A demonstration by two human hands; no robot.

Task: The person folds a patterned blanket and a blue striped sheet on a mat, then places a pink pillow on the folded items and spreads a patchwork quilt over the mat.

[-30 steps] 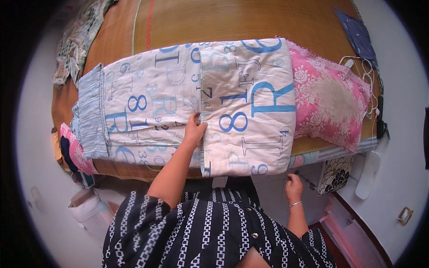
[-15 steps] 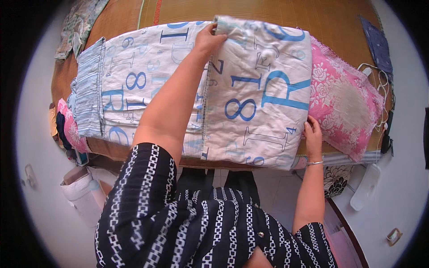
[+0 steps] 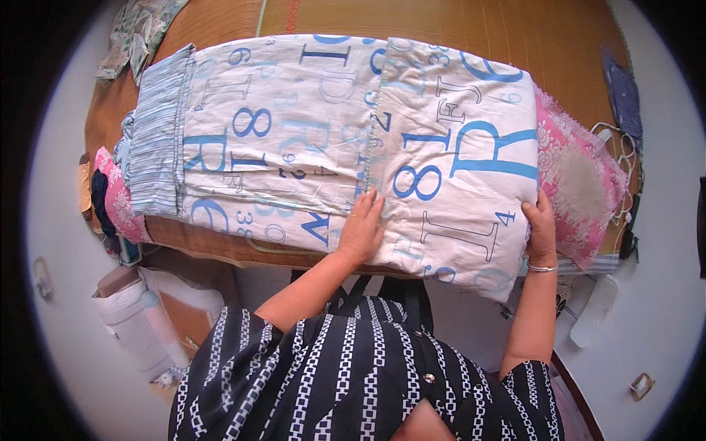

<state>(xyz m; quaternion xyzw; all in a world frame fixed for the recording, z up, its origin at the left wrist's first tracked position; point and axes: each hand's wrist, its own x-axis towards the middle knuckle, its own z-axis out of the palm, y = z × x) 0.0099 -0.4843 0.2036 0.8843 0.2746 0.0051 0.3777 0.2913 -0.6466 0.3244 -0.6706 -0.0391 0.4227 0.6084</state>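
Observation:
A white quilt cover point(image 3: 294, 140) printed with blue letters and numerals lies spread across the bed, its right part doubled over in a thick folded layer point(image 3: 434, 198). Flat on the seam of that fold rests my left hand point(image 3: 362, 229), fingers stretched out. My right hand point(image 3: 542, 226), with a silver bangle on its wrist, curls round the right edge of the folded layer, the fingers partly hidden. At the left end a blue striped cloth point(image 3: 158, 136) lies gathered over the cover. A pink floral pillow point(image 3: 581, 176) sticks out beyond the right edge.
The bed is covered by a brown woven mat point(image 3: 441, 22). A patterned garment point(image 3: 136, 37) lies at far left, a dark blue cloth point(image 3: 621, 92) at far right. White cables point(image 3: 626, 147) run beside the pillow. A white rolled bundle point(image 3: 132, 316) stands below the bed's left side.
My left hand has come down from the far edge of the fold to its near part, letting go of the far corner. The folded layer now lies flatter; my right hand stays at its edge.

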